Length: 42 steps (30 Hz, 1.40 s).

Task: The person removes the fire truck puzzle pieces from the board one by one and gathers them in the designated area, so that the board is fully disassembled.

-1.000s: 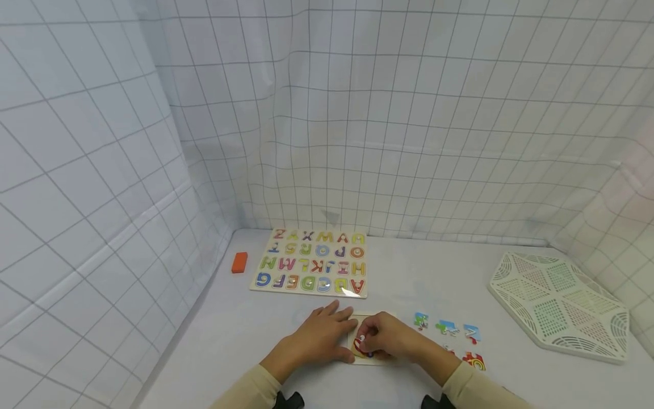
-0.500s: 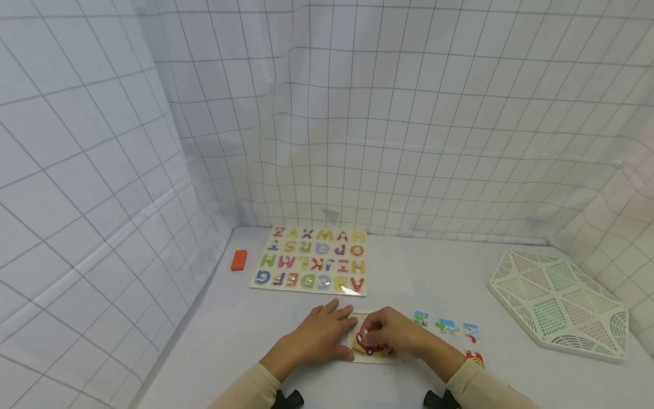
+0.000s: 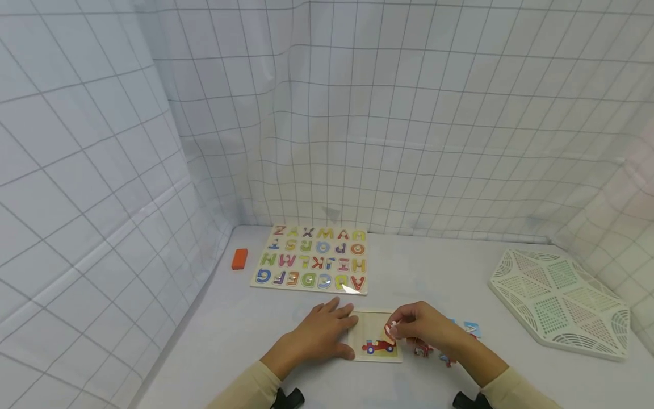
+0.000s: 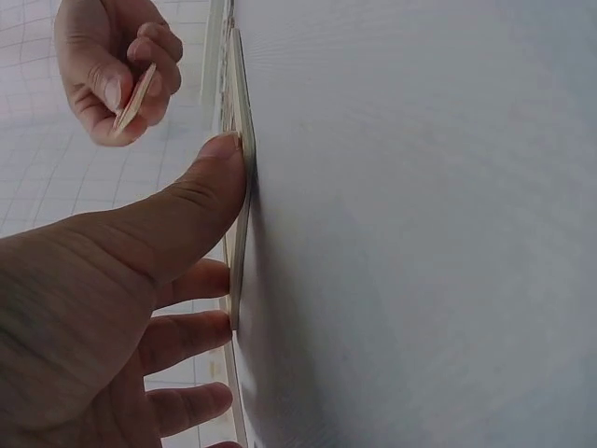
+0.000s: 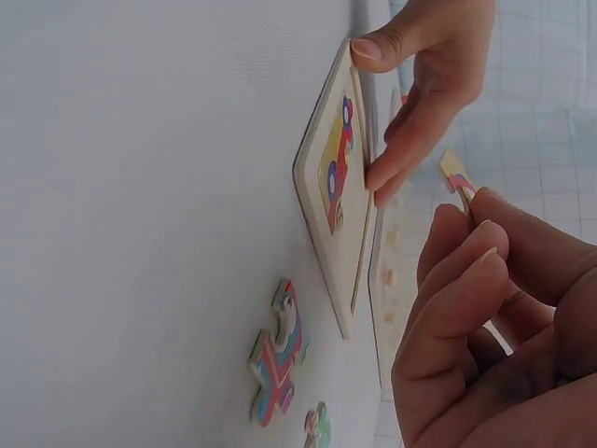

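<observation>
My left hand (image 3: 322,335) rests at the left edge of a small wooden puzzle board (image 3: 367,324), fingers straight and spread, the thumb near its lower corner. In the board's recess, joined pieces along the bottom show a red car (image 3: 379,347) with blue wheels; bare wood shows above. With thumb and fingertips my right hand (image 3: 429,328) pinches a red-and-yellow puzzle piece (image 3: 390,330) over the board's right edge. The right wrist view shows this puzzle piece (image 5: 456,174) tilted and raised off the board. My right hand hides part of the loose pieces.
Several loose puzzle pieces (image 3: 472,329) lie right of the board, one a colourful puzzle piece (image 5: 280,359) close to it in the right wrist view. Behind stands an alphabet board (image 3: 309,272), with an orange block (image 3: 239,259) left of it. A pale lattice panel (image 3: 562,307) lies far right.
My right hand has moved right and slightly away from me, from the board's lower left to its right edge, carrying the puzzle piece. The car picture is now uncovered. My left hand stays put.
</observation>
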Each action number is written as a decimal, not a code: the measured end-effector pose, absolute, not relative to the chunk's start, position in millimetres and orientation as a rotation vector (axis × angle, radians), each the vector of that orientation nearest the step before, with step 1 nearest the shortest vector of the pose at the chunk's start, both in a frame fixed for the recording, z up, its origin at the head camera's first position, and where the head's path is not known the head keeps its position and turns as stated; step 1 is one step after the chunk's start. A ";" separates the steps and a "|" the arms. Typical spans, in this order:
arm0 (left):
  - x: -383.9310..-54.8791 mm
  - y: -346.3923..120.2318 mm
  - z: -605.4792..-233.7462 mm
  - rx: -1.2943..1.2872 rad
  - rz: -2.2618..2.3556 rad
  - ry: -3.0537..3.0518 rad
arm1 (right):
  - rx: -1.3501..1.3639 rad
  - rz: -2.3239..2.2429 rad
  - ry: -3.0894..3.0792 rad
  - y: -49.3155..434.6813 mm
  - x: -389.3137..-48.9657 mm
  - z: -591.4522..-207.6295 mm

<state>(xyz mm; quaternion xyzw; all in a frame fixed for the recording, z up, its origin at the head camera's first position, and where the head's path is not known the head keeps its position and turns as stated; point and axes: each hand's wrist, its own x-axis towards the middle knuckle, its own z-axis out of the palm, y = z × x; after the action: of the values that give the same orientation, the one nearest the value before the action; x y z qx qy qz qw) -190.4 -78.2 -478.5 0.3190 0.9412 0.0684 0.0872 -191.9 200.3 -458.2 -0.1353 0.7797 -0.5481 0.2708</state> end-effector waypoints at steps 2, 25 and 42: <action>-190.2 -77.6 -477.5 0.952 0.197 2.806 | -0.356 -1.467 2.094 210.3 -185.7 -457.9; -189.5 -76.6 -475.2 0.945 0.191 2.801 | -0.490 -1.077 2.444 248.0 -135.4 -477.8; -191.9 -76.5 -480.9 0.952 0.214 2.785 | -0.400 -1.376 2.214 204.1 -183.9 -458.8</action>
<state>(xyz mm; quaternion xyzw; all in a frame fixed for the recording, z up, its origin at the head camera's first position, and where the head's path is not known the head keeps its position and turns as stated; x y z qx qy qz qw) -191.9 -76.5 -480.9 0.3212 0.9395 0.0721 0.0951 -183.9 204.1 -458.8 -0.1470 0.8130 -0.5053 0.2494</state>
